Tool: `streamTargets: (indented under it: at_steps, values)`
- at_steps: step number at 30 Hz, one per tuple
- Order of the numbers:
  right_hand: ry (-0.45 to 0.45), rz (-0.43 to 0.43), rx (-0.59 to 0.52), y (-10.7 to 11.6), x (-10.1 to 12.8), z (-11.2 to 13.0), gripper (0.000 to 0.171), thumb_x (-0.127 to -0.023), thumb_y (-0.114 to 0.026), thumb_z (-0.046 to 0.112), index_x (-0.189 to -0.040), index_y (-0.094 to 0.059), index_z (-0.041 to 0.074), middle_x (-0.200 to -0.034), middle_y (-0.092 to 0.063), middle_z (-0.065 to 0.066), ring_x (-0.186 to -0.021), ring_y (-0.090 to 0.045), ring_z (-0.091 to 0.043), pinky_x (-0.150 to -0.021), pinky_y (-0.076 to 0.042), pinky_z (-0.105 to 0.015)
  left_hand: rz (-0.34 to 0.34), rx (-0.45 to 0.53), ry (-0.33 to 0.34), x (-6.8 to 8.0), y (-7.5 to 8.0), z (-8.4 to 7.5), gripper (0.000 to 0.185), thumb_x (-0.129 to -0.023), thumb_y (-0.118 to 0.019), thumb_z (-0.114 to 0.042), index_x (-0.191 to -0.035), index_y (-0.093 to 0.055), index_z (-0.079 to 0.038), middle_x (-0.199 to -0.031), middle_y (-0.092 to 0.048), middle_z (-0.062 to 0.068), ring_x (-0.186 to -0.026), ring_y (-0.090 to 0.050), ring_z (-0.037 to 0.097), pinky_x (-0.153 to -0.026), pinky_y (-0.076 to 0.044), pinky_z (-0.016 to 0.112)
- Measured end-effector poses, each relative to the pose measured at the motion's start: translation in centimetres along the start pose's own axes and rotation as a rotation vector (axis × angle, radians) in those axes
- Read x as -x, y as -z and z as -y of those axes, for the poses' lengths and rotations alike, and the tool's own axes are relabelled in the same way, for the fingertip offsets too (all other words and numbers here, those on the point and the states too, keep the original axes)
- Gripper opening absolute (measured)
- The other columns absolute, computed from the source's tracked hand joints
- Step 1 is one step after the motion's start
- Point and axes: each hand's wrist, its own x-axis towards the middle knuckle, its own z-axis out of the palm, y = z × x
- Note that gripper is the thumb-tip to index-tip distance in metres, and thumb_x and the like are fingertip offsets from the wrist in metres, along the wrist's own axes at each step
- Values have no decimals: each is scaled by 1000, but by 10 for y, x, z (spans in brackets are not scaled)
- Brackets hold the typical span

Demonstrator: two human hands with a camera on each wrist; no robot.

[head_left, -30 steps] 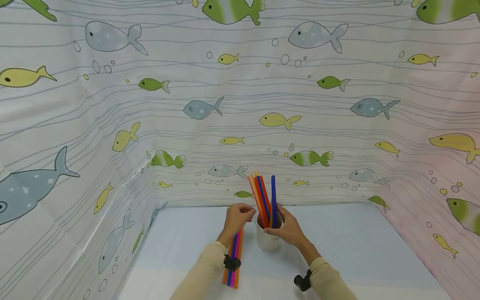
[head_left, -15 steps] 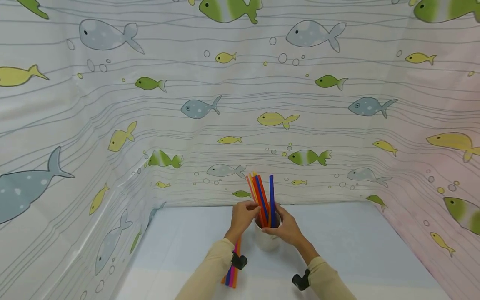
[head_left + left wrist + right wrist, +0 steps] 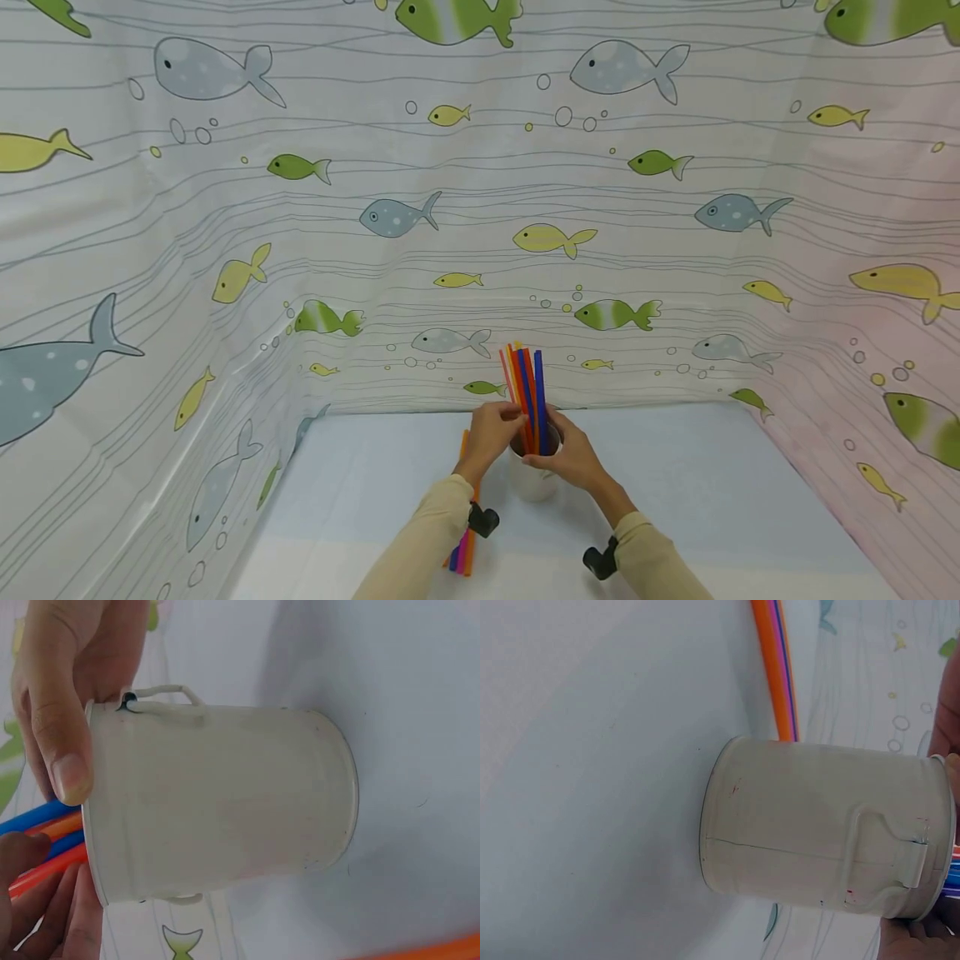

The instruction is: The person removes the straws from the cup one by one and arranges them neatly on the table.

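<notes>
A cream metal pail (image 3: 534,483) with small side handles stands upright on the table, several coloured straws (image 3: 528,383) rising from its mouth. My right hand (image 3: 579,460) grips the pail's rim from the right; its thumb lies over the rim at the front, beside the straws. From the left, my left hand (image 3: 495,433) pinches the straws just above the rim, thumb and fingers around red and orange ones in the left wrist view. Beneath my left forearm lies a row of loose straws (image 3: 461,558) in orange, blue and pink, partly hidden by the sleeve.
A white table (image 3: 697,500) spreads out on both sides of the pail. Fish-printed curtain (image 3: 480,192) closes off the back and both sides. Black wrist cameras (image 3: 600,562) sit on both wrists.
My left hand has moved right, from beside the pail onto the straws. The straws now stand closer together, the blue one shifted left. My right hand has stayed at the rim.
</notes>
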Motion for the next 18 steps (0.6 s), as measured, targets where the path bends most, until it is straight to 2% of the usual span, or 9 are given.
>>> streamTargets:
  at_steps: [12,18]
  values:
    - [13,10,4,1,0,-3,105,-70,-89,36,-154,-29,21,-150,-41,-2,-134,-43,-28,-106,-38,-47,8,35,-35,1,-3,2,20,-85,-77,-18,-98,-75,-3,-85,-73,2,-74,-68,12,-62,-56,21]
    - [35,12,24,1,2,-1,91,-72,-87,35,-149,-42,23,-144,-48,-2,-129,-48,-31,-104,-40,-53,23,76,-45,0,-7,4,19,-84,-79,-21,-94,-76,-5,-84,-73,2,-72,-67,9,-60,-55,21]
